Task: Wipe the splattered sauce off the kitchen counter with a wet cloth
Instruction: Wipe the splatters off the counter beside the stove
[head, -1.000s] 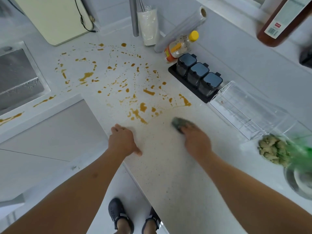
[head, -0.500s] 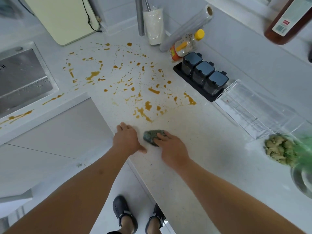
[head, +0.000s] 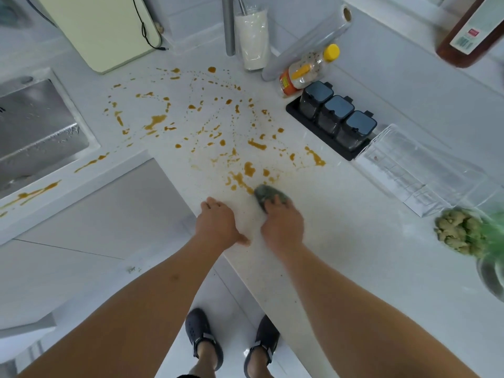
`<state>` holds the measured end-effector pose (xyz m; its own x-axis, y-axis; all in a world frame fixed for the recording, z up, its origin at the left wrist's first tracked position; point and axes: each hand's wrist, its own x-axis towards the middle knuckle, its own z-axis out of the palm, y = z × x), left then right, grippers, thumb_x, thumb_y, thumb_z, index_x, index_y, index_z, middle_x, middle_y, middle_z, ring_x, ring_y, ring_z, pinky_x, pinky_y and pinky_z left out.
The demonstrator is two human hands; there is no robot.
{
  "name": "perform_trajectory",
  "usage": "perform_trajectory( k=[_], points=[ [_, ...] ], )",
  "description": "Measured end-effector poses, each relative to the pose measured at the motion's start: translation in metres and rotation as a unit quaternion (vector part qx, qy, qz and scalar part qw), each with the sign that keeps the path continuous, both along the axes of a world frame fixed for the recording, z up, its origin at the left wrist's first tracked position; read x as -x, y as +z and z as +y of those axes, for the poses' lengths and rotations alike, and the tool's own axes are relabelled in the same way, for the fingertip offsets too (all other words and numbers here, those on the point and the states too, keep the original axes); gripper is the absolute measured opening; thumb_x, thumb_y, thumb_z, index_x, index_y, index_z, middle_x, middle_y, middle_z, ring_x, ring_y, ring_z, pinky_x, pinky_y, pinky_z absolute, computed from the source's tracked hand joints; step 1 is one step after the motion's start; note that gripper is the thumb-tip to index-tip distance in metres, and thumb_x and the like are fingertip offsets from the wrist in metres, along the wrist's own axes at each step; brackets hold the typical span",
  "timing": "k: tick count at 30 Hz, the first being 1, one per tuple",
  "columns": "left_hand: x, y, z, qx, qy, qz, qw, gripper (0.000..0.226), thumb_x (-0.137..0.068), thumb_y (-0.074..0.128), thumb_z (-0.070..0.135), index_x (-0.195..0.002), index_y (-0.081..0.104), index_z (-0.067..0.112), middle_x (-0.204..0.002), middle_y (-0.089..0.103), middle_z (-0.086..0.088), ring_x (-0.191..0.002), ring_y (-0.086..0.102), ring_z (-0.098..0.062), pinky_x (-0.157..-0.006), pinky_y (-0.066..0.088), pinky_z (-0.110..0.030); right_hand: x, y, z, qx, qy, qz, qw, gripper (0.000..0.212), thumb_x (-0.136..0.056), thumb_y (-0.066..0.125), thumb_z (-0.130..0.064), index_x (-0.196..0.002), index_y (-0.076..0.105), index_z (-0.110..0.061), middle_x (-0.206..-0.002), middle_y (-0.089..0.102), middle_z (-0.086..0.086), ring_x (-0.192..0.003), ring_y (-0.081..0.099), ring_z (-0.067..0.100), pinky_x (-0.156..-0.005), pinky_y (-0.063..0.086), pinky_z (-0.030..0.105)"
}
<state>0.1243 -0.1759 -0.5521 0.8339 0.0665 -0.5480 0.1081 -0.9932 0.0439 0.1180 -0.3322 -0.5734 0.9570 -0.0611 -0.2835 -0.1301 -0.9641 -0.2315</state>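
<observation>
My right hand [head: 282, 227] has pushed the wadded wet cloth [head: 268, 196] forward from beside my left hand [head: 216, 223] to the near edge of the sauce [head: 241, 180], fingers pressing on it. Left rests flat on the surface [head: 341, 241], holding nothing. Most splatter remains unwiped.

1. A steel sink [head: 35, 126] sits at the left.
2. A pale board [head: 101, 28] leans at the back, a black cable [head: 144, 31] hanging over it.
3. A wrap roll [head: 308, 42] lies beside a yellow-capped bottle [head: 308, 70].
4. Three dark-lidded jars [head: 338, 115] stand in a black tray [head: 305, 120].
5. A clear box [head: 414, 167] lies near a bowl [head: 491, 274] of greens [head: 461, 233].
6. A brown bottle [head: 469, 31] stands top right.
</observation>
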Motion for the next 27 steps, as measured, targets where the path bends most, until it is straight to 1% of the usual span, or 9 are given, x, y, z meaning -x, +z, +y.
perform_trajectory(
  k=[3, 6, 9, 12, 14, 16, 20, 23, 27],
  points=[
    [-0.001, 0.003, 0.023, 0.041, -0.015, -0.026, 0.999, 0.105, -0.074, 0.083, 0.066, -0.145, 0.046, -0.001, -0.147, 0.047, -0.017, -0.136, 0.047, -0.031, -0.106, 0.048, -0.038, 0.023, -0.008, 0.032, -0.019, 0.06, 0.017, 0.998, 0.055, -0.094, 0.048, -0.022, -0.148, 0.049, -0.03, -0.161, 0.038, -0.005, -0.15, 0.028, 0.026, -0.119, 0.031, 0.044],
    [-0.007, 0.013, 0.051, 0.073, -0.025, -0.03, 0.997, 0.081, -0.083, 0.083, 0.051, -0.139, 0.049, 0.004, -0.143, 0.05, -0.013, -0.132, 0.052, -0.03, -0.104, 0.046, -0.039, 0.042, -0.013, 0.003, -0.037, 0.095, 0.002, 0.995, 0.049, -0.093, 0.051, -0.016, -0.14, 0.06, -0.029, -0.153, 0.048, -0.006, -0.145, 0.039, 0.023, -0.118, 0.036, 0.038],
    [-0.023, 0.016, 0.074, 0.045, -0.033, -0.032, 0.998, 0.097, -0.082, 0.082, 0.054, -0.15, 0.039, -0.001, -0.16, 0.033, -0.021, -0.15, 0.032, -0.034, -0.119, 0.035, -0.043, 0.04, -0.013, -0.059, -0.034, -0.026, -0.037, 0.998, 0.048, -0.093, 0.053, -0.013, -0.139, 0.062, -0.026, -0.15, 0.053, -0.001, -0.14, 0.047, 0.025, -0.116, 0.037, 0.037],
    [-0.038, 0.015, 0.085, 0.02, -0.027, 0.012, 0.999, 0.126, -0.076, 0.079, 0.069, -0.157, 0.022, -0.009, -0.164, 0.017, -0.03, -0.155, 0.014, -0.041, -0.124, 0.026, -0.047, 0.034, 0.003, -0.095, -0.035, -0.22, -0.02, 0.975, 0.059, -0.093, 0.045, -0.016, -0.148, 0.048, -0.037, -0.151, 0.051, -0.005, -0.136, 0.05, 0.025, -0.112, 0.043, 0.04],
    [-0.043, 0.011, 0.083, 0.001, -0.05, 0.026, 0.998, 0.129, -0.075, 0.076, 0.074, -0.155, 0.023, -0.013, -0.16, 0.022, -0.032, -0.152, 0.016, -0.046, -0.124, 0.025, -0.05, 0.029, 0.009, -0.084, -0.048, -0.292, -0.037, 0.954, 0.069, -0.089, 0.044, -0.011, -0.151, 0.041, -0.039, -0.152, 0.049, -0.005, -0.136, 0.05, 0.024, -0.111, 0.043, 0.039],
    [-0.046, 0.005, 0.08, -0.021, -0.075, 0.018, 0.997, 0.123, -0.076, 0.073, 0.076, -0.151, 0.031, -0.013, -0.155, 0.032, -0.032, -0.147, 0.021, -0.049, -0.124, 0.023, -0.051, 0.024, 0.008, -0.049, -0.054, -0.308, -0.071, 0.947, 0.077, -0.085, 0.044, -0.007, -0.154, 0.035, -0.04, -0.157, 0.041, -0.01, -0.141, 0.044, 0.02, -0.115, 0.039, 0.038],
    [-0.048, 0.007, 0.079, -0.018, -0.074, 0.014, 0.997, 0.123, -0.076, 0.074, 0.075, -0.153, 0.031, -0.011, -0.159, 0.03, -0.033, -0.152, 0.02, -0.047, -0.123, 0.027, -0.05, 0.01, -0.008, 0.047, -0.022, -0.206, -0.029, 0.978, 0.062, -0.086, 0.041, -0.012, -0.146, 0.051, -0.025, -0.152, 0.049, 0.0, -0.14, 0.042, 0.029, -0.109, 0.045, 0.043],
    [-0.053, -0.006, 0.082, -0.017, -0.068, 0.016, 0.997, 0.123, -0.066, 0.077, 0.081, -0.15, 0.043, -0.001, -0.156, 0.035, -0.033, -0.149, 0.023, -0.048, -0.113, 0.04, -0.048, 0.007, -0.013, 0.102, -0.028, -0.138, -0.001, 0.99, 0.058, -0.087, 0.037, -0.02, -0.14, 0.059, -0.025, -0.15, 0.052, 0.0, -0.141, 0.041, 0.032, -0.109, 0.044, 0.045],
    [-0.058, -0.009, 0.084, -0.022, -0.088, 0.016, 0.996, 0.087, -0.065, 0.078, 0.081, -0.114, 0.067, 0.011, -0.141, 0.056, -0.026, -0.147, 0.029, -0.046, -0.112, 0.041, -0.048, 0.031, -0.007, 0.07, -0.014, -0.021, -0.012, 1.0, 0.053, -0.092, 0.048, -0.014, -0.143, 0.057, -0.028, -0.156, 0.045, -0.006, -0.148, 0.033, 0.023, -0.115, 0.036, 0.034]
  ],
)
